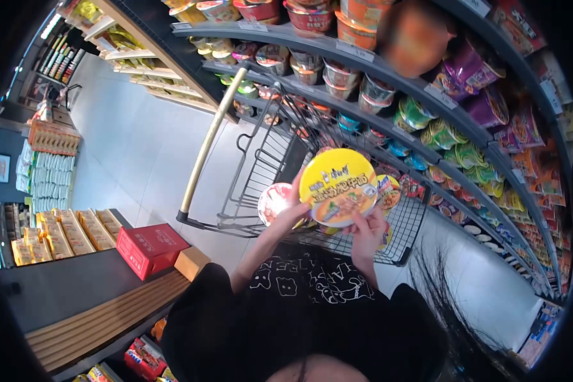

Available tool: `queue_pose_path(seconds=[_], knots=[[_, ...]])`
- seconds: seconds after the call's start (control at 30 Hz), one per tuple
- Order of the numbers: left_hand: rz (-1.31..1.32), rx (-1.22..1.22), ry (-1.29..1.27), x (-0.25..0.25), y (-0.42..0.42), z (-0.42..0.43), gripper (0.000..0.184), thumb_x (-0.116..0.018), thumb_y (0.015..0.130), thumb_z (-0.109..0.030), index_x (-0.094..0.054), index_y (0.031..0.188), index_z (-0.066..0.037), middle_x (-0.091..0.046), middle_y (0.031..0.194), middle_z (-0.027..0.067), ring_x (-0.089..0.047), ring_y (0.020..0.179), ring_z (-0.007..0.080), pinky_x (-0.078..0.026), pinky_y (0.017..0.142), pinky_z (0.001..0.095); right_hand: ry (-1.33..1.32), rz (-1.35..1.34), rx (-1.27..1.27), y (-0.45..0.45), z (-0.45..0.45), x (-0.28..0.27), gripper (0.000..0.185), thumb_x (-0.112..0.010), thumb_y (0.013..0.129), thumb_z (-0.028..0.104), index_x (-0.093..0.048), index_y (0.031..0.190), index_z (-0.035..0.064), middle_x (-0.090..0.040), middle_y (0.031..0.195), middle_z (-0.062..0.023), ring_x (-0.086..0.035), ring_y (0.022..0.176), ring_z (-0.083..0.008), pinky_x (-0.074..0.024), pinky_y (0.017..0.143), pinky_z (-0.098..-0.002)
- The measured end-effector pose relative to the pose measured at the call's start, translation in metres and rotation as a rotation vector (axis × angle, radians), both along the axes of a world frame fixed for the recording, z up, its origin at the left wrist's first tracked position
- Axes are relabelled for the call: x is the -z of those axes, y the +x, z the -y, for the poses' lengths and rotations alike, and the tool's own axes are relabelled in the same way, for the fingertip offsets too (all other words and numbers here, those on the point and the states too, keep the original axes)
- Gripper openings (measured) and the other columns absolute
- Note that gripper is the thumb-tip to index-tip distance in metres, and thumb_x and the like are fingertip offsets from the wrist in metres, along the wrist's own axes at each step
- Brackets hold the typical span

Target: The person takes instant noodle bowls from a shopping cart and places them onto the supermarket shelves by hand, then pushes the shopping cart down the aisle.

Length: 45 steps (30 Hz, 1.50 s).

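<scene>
Aisle (127,146): yellow tub (337,186) between grips (367,233).

a supermarket-style shop: packed shelves (299,38) of tubs (340,75) and bagged goods run along the right, price labels (355,51) line their edges, a wire shopping cart (212,143) stands in the aisle, and yellow packs (71,235) fill a display at left

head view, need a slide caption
Left hand and right hand hold a yellow-lidded tub by a cart beside stocked shelves.
</scene>
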<state>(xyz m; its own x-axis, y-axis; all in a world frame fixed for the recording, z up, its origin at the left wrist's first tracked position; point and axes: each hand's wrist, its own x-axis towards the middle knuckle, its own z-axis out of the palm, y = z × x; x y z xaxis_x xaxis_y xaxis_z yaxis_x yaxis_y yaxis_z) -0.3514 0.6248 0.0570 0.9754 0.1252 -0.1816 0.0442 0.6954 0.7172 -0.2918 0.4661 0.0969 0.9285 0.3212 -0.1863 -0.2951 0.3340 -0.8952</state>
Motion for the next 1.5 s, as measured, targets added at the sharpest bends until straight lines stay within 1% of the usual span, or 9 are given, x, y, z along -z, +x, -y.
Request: queue_pose_path(seconds=[0.03,0.17,0.2,0.3,0.4,1.07,1.23,1.33,1.5], knots=[[0.024,-0.008,0.268,0.001,-0.002,-0.012,0.083,-0.064,0.069,-0.021,-0.009,0.130,-0.006,-0.029,0.127,0.0119,-0.033,0.115,0.0224,-0.040,0.084,0.0330,0.033,0.011,-0.008,-0.003,-0.016,-0.011,0.010,-0.050,0.077,0.002,-0.046,0.086,-0.0009,-0.054,0.067,-0.0056,-0.046,0.046,-0.0077,-0.0394,0.042,-0.0183],[0.020,-0.189,0.311,-0.038,-0.016,-0.051,0.060,-0.062,0.072,-0.019,-0.030,0.120,0.000,-0.048,0.109,0.0113,-0.049,0.099,0.0192,-0.041,0.083,0.0315,0.046,0.233,-0.184,-0.010,-0.057,-0.020,0.005,-0.050,0.079,0.003,-0.046,0.077,-0.0001,-0.054,0.064,-0.0052,-0.050,0.049,-0.0073,-0.0403,0.049,-0.0181],[0.056,-0.263,0.218,-0.050,-0.020,-0.058,0.060,-0.062,0.072,-0.023,-0.032,0.119,0.001,-0.050,0.108,0.0114,-0.051,0.096,0.0178,-0.041,0.082,0.0299,0.048,0.237,-0.189,-0.011,-0.065,-0.019,0.005,-0.050,0.079,0.003,-0.046,0.077,-0.0001,-0.054,0.064,-0.0052,-0.050,0.049,-0.0073,-0.0403,0.049,-0.0181],[0.081,-0.330,0.377,-0.060,-0.034,-0.088,0.060,-0.055,0.074,-0.035,-0.035,0.117,0.003,-0.050,0.108,0.0128,-0.051,0.095,0.0166,-0.040,0.081,0.0280,-0.011,0.434,-0.228,-0.014,-0.088,-0.023,0.008,-0.050,0.079,0.003,-0.045,0.074,-0.0004,-0.052,0.067,-0.0035,-0.050,0.057,-0.0055,-0.0405,0.054,-0.0174],[0.059,-0.326,0.388,-0.063,-0.053,-0.112,0.059,-0.052,0.075,-0.035,-0.036,0.116,0.003,-0.050,0.107,0.0128,-0.051,0.095,0.0166,-0.040,0.081,0.0281,-0.058,0.580,-0.194,-0.017,-0.106,-0.020,0.007,-0.050,0.079,0.003,-0.045,0.076,-0.0013,-0.051,0.070,-0.0035,-0.050,0.062,-0.0060,-0.0407,0.057,-0.0187],[0.062,-0.310,0.410,-0.049,-0.062,-0.118,0.061,-0.052,0.075,-0.040,-0.036,0.117,0.001,-0.050,0.107,0.0118,-0.046,0.100,0.0177,-0.033,0.087,0.0294,-0.079,0.535,-0.261,-0.032,-0.108,-0.024,0.009,-0.045,0.082,0.004,-0.045,0.075,-0.0017,-0.053,0.070,-0.0038,-0.050,0.062,-0.0065,-0.0403,0.058,-0.0183],[0.017,-0.243,0.325,-0.054,-0.057,-0.110,0.057,-0.051,0.078,-0.034,-0.033,0.119,0.002,-0.049,0.108,0.0122,-0.048,0.099,0.0168,-0.035,0.086,0.0290,-0.075,0.511,-0.190,-0.031,-0.101,-0.025,0.010,-0.049,0.080,0.003,-0.047,0.072,-0.0025,-0.053,0.065,-0.0026,-0.055,0.061,-0.0068,-0.0425,0.058,-0.0191],[0.002,-0.173,0.403,-0.049,-0.050,-0.108,0.062,-0.049,0.077,-0.041,-0.033,0.119,0.002,-0.047,0.113,0.0131,-0.048,0.103,0.0187,-0.036,0.088,0.0307,-0.085,0.516,-0.165,-0.030,-0.092,-0.020,0.009,-0.049,0.080,0.003,-0.048,0.073,-0.0029,-0.053,0.065,-0.0024,-0.054,0.060,-0.0067,-0.0421,0.057,-0.0186],[-0.041,-0.045,0.407,-0.043,-0.037,-0.096,0.058,-0.050,0.077,-0.038,-0.034,0.119,-0.001,-0.047,0.110,0.0106,-0.046,0.102,0.0184,-0.035,0.086,0.0319,-0.101,0.459,-0.070,-0.028,-0.071,-0.009,0.013,-0.048,0.082,0.007,-0.049,0.071,-0.0017,-0.052,0.060,-0.0011,-0.052,0.055,-0.0044,-0.0396,0.052,-0.0169]])
